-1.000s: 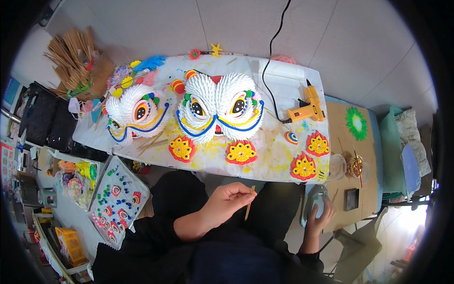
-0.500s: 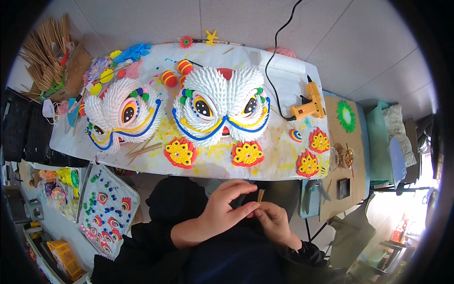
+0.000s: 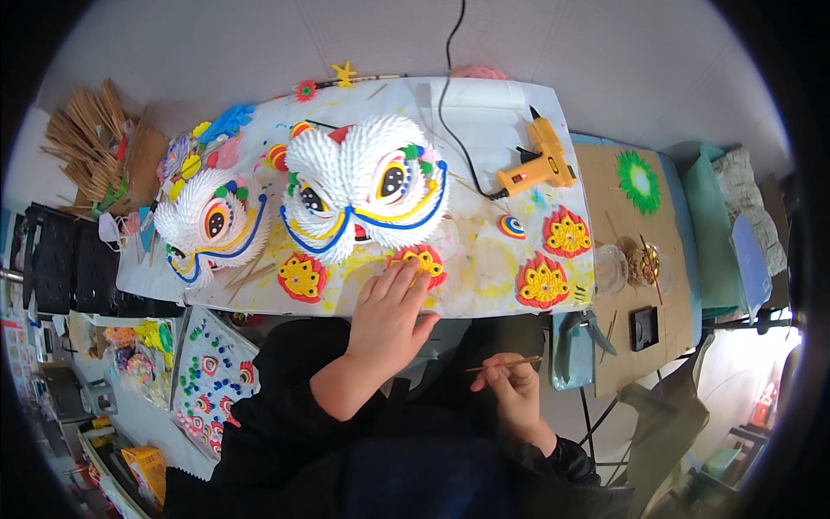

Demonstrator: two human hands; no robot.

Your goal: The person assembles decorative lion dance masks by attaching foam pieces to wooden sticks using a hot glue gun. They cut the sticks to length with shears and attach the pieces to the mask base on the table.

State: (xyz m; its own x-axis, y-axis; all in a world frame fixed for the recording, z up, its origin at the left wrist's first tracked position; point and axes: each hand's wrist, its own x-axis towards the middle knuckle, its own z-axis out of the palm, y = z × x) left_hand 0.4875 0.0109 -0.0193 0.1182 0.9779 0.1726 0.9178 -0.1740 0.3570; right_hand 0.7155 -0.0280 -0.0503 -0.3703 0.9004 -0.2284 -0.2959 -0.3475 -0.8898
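My left hand (image 3: 386,320) reaches over the table's near edge. Its fingers lie stretched across a red and yellow flame-edged ornament (image 3: 425,259), covering part of it. Lower and to the right, my right hand (image 3: 513,394) pinches a thin wooden stick (image 3: 516,362) that points sideways. Just beyond my left hand sits a large white lion-dance head decoration (image 3: 350,160) with big eyes and blue and yellow trim. A second, similar white lion head (image 3: 194,208) stands to its left. Another flame-edged ornament (image 3: 303,278) lies left of my left hand.
An orange glue gun (image 3: 540,164) with a black cord lies at the table's right. Two more flame-edged ornaments (image 3: 542,281) are near it. Pliers (image 3: 590,327) and a small black box (image 3: 643,329) sit farther right. At lower left is a tray (image 3: 186,381) of small coloured pieces.
My hands have parted. The left moved forward onto the flame-edged ornament, while the right stays low with the stick, now turned sideways. The view has shifted slightly.
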